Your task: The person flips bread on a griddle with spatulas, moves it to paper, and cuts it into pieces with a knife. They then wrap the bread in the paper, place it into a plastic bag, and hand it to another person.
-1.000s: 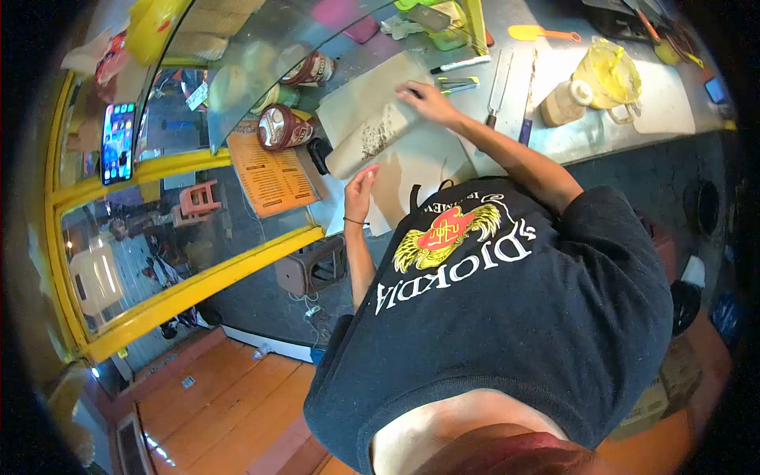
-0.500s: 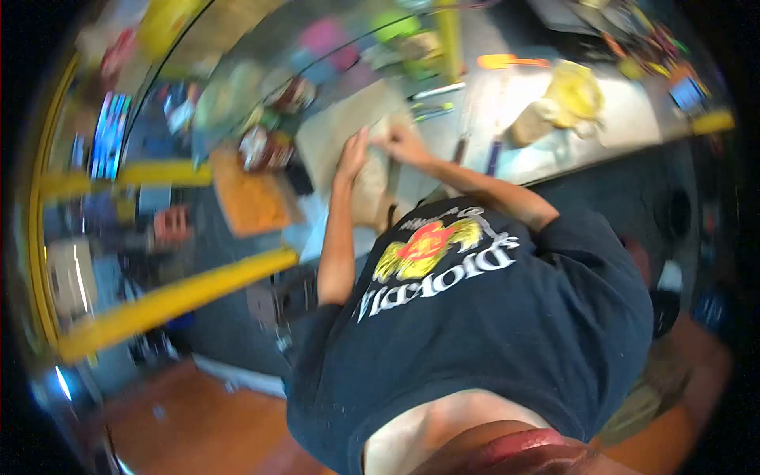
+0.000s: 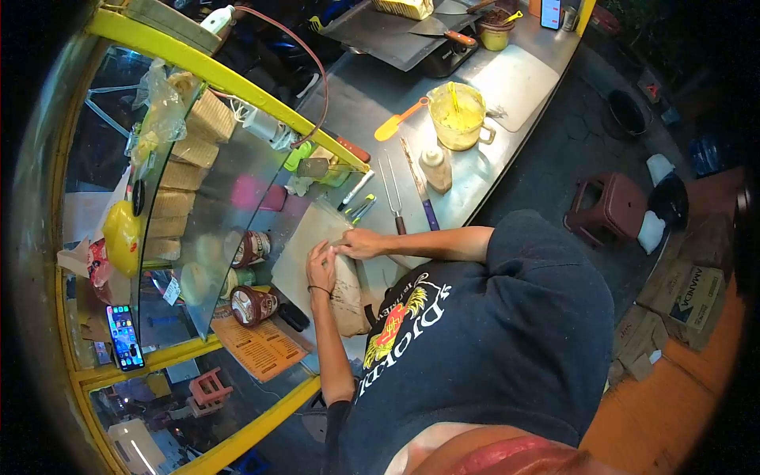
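Observation:
Pale beige wrapping paper (image 3: pixel 295 252) lies on the counter in front of me, with a whitish folded paper bundle (image 3: pixel 348 297) marked by brown streaks along its near side. My left hand (image 3: pixel 320 269) rests on the paper with its fingers stretched out. Touching its fingertips, my right hand (image 3: pixel 358 244) is closed, its fingers pinching the paper's edge. Whatever lies inside the fold is hidden. Right of the hands lie a two-pronged fork (image 3: pixel 393 194) and a long knife (image 3: pixel 419 186) with a purple handle.
Brown-lidded jars (image 3: pixel 253 305) and an orange printed menu (image 3: pixel 257 340) are at the left, by the glass partition (image 3: pixel 214 206). A squeeze bottle (image 3: pixel 436 169), a yellow-filled jug (image 3: pixel 459 119) and an orange spatula (image 3: pixel 400 120) stand farther right. A griddle (image 3: pixel 380 36) is at the back.
My view has turned and become sharp, bringing more of the right side and floor into sight. Both hands remain together at the paper.

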A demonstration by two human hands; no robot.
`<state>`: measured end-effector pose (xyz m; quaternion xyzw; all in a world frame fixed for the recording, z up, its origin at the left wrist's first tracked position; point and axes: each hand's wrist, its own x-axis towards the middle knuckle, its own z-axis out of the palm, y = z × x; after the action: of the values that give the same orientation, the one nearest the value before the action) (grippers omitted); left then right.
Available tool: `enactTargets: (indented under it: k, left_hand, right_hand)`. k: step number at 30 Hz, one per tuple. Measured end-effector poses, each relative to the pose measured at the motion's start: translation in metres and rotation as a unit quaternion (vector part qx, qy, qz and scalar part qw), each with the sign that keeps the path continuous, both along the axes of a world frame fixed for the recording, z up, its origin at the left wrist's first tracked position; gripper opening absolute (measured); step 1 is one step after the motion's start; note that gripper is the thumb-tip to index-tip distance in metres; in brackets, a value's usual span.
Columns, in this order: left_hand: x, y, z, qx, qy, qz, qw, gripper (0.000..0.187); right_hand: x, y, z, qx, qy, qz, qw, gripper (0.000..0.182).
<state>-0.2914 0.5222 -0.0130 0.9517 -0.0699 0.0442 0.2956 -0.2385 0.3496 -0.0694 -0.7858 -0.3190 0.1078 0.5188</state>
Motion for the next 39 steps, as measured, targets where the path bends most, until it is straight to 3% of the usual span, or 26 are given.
enactTargets:
  k: [1, 2, 3, 4, 5, 7, 8, 10, 11, 13, 15, 18, 19, 21, 27, 30, 32, 34, 39]
  left_hand:
    - [0.002, 0.003, -0.003, -0.078, 0.060, -0.009, 0.995, 0.026]
    - [0.007, 0.013, -0.017, -0.134, 0.102, -0.011, 0.986, 0.028]
    - [0.009, 0.017, -0.020, -0.133, 0.101, -0.010, 0.986, 0.028]
    - [0.012, 0.017, -0.023, -0.169, 0.124, -0.016, 0.978, 0.026]
    - [0.014, 0.016, -0.025, -0.204, 0.149, -0.024, 0.967, 0.024]
    - [0.016, 0.012, -0.029, -0.203, 0.145, -0.006, 0.968, 0.021]
    - [0.011, 0.013, -0.031, -0.200, 0.140, 0.024, 0.969, 0.018]
    - [0.011, 0.009, -0.036, -0.299, 0.090, 0.019, 0.950, 0.015]
    - [0.008, 0.003, -0.024, -0.301, 0.107, 0.041, 0.947, 0.015]
    - [0.006, 0.007, -0.023, -0.284, 0.083, 0.036, 0.954, 0.017]
    - [0.005, 0.014, -0.026, -0.250, 0.075, 0.040, 0.964, 0.020]
    - [0.007, 0.020, -0.030, -0.267, 0.094, 0.051, 0.958, 0.022]
    - [0.009, 0.022, -0.032, -0.292, 0.105, 0.053, 0.949, 0.023]
    - [0.010, 0.025, -0.033, -0.299, 0.109, 0.047, 0.947, 0.023]
    - [0.007, 0.021, -0.025, -0.294, 0.122, 0.039, 0.947, 0.023]
    - [0.010, 0.019, -0.031, -0.266, 0.087, 0.010, 0.960, 0.023]
    - [0.010, 0.020, -0.041, -0.314, 0.089, 0.039, 0.944, 0.026]
    - [0.009, 0.018, -0.043, -0.341, 0.078, 0.063, 0.935, 0.026]
    - [0.010, 0.015, -0.037, -0.269, 0.101, 0.074, 0.955, 0.022]
  right_hand:
    - [0.005, -0.008, 0.006, -0.084, -0.019, 0.009, 0.996, 0.026]
    - [0.009, -0.016, 0.011, -0.081, -0.020, 0.010, 0.996, 0.026]
    - [0.016, -0.027, 0.012, -0.094, -0.205, -0.110, 0.968, 0.024]
    - [0.025, -0.037, 0.006, -0.104, -0.379, -0.227, 0.891, 0.025]
    - [0.033, -0.044, 0.001, -0.105, -0.380, -0.228, 0.890, 0.025]
    - [0.043, -0.051, -0.019, -0.216, -0.280, -0.098, 0.930, 0.024]
    - [0.048, -0.057, -0.023, -0.206, -0.263, -0.089, 0.938, 0.025]
    - [0.059, -0.051, -0.041, -0.189, -0.237, -0.064, 0.951, 0.028]
    - [0.065, -0.046, -0.056, -0.207, -0.283, -0.047, 0.935, 0.029]
    - [0.061, -0.052, -0.036, -0.106, -0.182, -0.008, 0.978, 0.029]
    - [0.052, -0.059, -0.011, -0.017, 0.022, 0.061, 0.998, 0.030]
    - [0.030, -0.065, 0.012, -0.011, 0.075, 0.128, 0.989, 0.036]
    - [0.022, -0.061, 0.004, -0.006, -0.056, 0.116, 0.992, 0.039]
    - [0.017, -0.058, 0.002, -0.062, -0.061, 0.148, 0.985, 0.041]
    - [0.010, -0.031, 0.005, -0.083, -0.084, 0.110, 0.987, 0.038]
    - [0.007, -0.017, -0.016, -0.003, -0.087, 0.066, 0.994, 0.033]
    - [0.008, -0.011, -0.017, -0.066, -0.084, 0.079, 0.991, 0.031]
    - [0.011, -0.007, -0.027, -0.052, -0.116, 0.071, 0.989, 0.026]
    - [0.007, -0.029, 0.014, -0.085, -0.056, 0.088, 0.991, 0.027]
